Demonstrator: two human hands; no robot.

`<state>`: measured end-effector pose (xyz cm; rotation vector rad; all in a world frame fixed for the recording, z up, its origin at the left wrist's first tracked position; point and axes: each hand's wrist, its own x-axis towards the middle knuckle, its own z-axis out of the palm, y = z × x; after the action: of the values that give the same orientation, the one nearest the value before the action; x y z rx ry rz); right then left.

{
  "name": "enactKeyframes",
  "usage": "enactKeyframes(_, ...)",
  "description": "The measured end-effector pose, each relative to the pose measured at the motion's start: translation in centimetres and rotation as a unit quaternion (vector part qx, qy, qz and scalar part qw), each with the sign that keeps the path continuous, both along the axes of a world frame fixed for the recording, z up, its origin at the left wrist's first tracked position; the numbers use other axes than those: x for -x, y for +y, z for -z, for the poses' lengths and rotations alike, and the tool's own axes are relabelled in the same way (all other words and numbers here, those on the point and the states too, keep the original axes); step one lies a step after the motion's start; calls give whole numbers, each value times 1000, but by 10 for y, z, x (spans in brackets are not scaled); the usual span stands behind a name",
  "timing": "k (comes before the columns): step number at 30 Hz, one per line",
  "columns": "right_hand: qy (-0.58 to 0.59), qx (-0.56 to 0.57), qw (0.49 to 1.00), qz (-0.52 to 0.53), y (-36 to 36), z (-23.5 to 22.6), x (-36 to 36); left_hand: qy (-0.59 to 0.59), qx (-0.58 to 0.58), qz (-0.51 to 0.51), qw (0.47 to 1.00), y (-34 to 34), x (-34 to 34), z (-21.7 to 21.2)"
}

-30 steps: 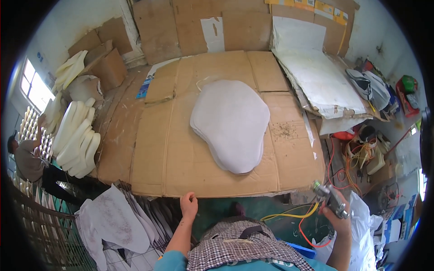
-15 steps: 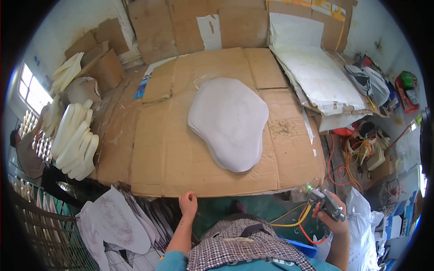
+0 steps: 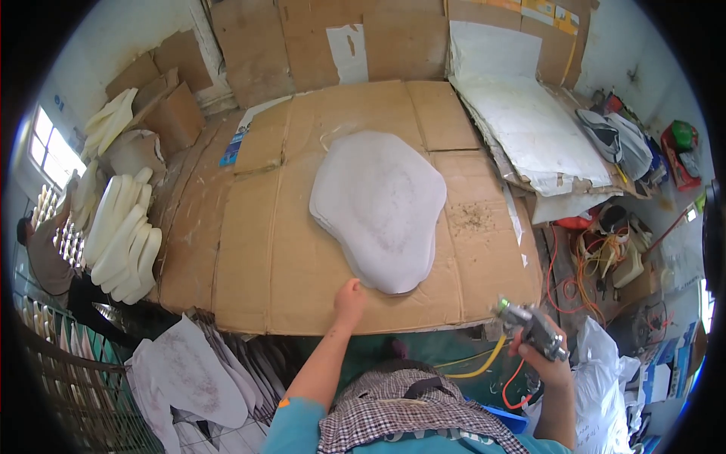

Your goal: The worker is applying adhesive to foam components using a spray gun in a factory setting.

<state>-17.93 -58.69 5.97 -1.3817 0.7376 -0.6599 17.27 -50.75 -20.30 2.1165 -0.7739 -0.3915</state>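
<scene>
A grey panel stack (image 3: 382, 208), rounded and lobed, is lying flat near the middle of a cardboard-covered table (image 3: 249, 257), straight ahead of the person. Its long axis is running away from the body, the broad end sitting far off and the narrow end pointing back toward the wearer, slanting slightly to the right. The left hand (image 3: 349, 304) is the nearer one: it is holding its fingers curled, with the fingertips sitting right at the stack's near left edge, just left of the narrow tip; whether they are touching or pinching a layer, I cannot tell. From that hand, the stack is lying forward and to the right. The right hand (image 3: 546, 356) is staying well apart, beyond the table's near edge, and is closing around a metal spray gun (image 3: 529, 333); from there, the stack is lying forward and to the left. A yellow hose (image 3: 490, 359) is hanging close by the gun. At far left, another person (image 3: 49, 253) is standing beside piled cream-coloured pieces (image 3: 121, 234).
</scene>
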Motion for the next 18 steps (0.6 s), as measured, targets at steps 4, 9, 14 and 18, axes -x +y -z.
enactKeyframes(4, -9, 37, 996, 81, -24, 7, -3, 44, -60, -8, 997, -40, 14, -6)
enactKeyframes(9, 26, 36, 993, 110, -32, 2, 16, 52, -85, -57, 993, -56, 20, -2)
enactKeyframes(14, -7, 23, 1000, 2, -33, 9, 17, 151, -82, -65, 983, -61, 8, 24)
enactKeyframes(18, -20, 13, 995, 96, -52, 32, 14, 178, -76, -173, 966, -66, 27, 4)
